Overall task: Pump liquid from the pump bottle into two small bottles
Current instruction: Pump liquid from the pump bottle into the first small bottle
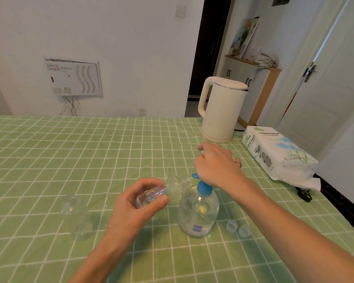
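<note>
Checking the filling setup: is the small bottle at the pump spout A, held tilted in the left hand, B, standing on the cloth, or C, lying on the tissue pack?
A: the left hand grips the small bottle tilted, mouth at the blue pump spout.

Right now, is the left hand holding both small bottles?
No, the left hand grips one small bottle; the other bottle sits apart on the tablecloth.
</note>
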{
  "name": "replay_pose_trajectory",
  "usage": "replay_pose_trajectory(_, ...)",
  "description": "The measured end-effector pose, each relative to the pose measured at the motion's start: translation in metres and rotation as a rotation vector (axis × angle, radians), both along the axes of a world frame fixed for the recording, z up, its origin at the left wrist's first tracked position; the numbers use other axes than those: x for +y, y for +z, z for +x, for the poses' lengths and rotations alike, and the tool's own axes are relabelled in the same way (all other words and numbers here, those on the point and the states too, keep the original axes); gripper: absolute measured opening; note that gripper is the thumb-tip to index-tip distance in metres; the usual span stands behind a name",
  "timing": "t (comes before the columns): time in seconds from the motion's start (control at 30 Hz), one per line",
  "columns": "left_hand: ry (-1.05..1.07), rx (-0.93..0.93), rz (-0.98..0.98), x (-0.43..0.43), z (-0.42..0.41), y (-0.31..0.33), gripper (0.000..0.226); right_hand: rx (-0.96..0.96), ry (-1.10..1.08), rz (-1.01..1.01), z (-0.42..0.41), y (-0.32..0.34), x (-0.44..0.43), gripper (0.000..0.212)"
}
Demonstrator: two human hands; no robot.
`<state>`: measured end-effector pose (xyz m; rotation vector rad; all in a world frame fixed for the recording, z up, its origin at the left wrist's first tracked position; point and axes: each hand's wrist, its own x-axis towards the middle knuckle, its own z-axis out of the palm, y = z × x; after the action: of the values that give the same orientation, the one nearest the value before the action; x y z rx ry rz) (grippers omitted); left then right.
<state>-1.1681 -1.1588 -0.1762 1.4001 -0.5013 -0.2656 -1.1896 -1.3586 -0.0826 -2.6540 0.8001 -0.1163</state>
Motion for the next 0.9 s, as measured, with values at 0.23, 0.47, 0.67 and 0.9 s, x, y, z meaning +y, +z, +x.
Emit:
replay_pose_trajectory(0.23,0.003,-0.001,-0.009,0.001,0.002,-0.001,0.036,0.031,-0.01,0.016,0.002,-0.009,0.003,0.04)
replay_pose_trajectory(0.47,0.003,0.013,-0.012,0.0,0.001,0.0,0.032,-0.02,-0.011,-0.022,0.001,-0.003,0.0,0.042)
replay_pose_trajectory(0.67,0.002,0.01,0.015,0.0,0.0,-0.001,0.027,-0.052,-0.014,-0.029,0.003,-0.008,-0.002,0.05)
replay_pose_trajectory(0.9,0.021,0.008,-0.006,-0.001,0.0,0.0,0.036,-0.047,-0.006,-0.037,0.003,-0.016,-0.001,0.053)
